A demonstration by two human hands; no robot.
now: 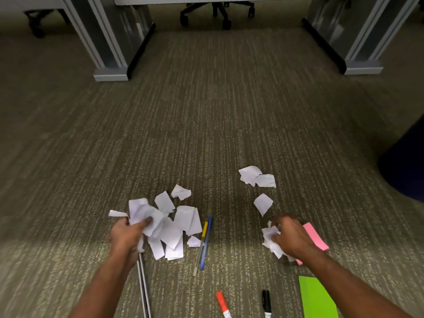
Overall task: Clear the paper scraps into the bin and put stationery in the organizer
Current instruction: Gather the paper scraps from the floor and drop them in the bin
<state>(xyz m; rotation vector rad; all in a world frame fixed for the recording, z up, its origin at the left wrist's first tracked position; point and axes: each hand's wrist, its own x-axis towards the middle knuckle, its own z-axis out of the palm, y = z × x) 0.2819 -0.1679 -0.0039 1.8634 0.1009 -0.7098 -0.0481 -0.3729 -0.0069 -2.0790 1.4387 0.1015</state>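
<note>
White paper scraps lie on the carpet. My left hand [128, 235] grips a bunch of crumpled scraps [143, 214] above the main pile [181, 228]. My right hand [292, 237] is closed on another wad of scraps [270, 239]. More scraps rest further off: a pair [257, 176] and a single piece [263, 203]. A yellow pen [202, 243] and a blue pen [206, 242] lie side by side right of the pile. Near the bottom lie a red marker [222, 302] and a black marker [266, 302]. The organizer is not in view.
A pink sticky pad [315, 236] sits under my right hand, a green pad [317, 297] below it. Thin rods [144, 285] lie by my left forearm. A dark blue bin [406, 164] stands at the right edge. Desk legs [110, 65] and a chair base [218, 12] stand beyond.
</note>
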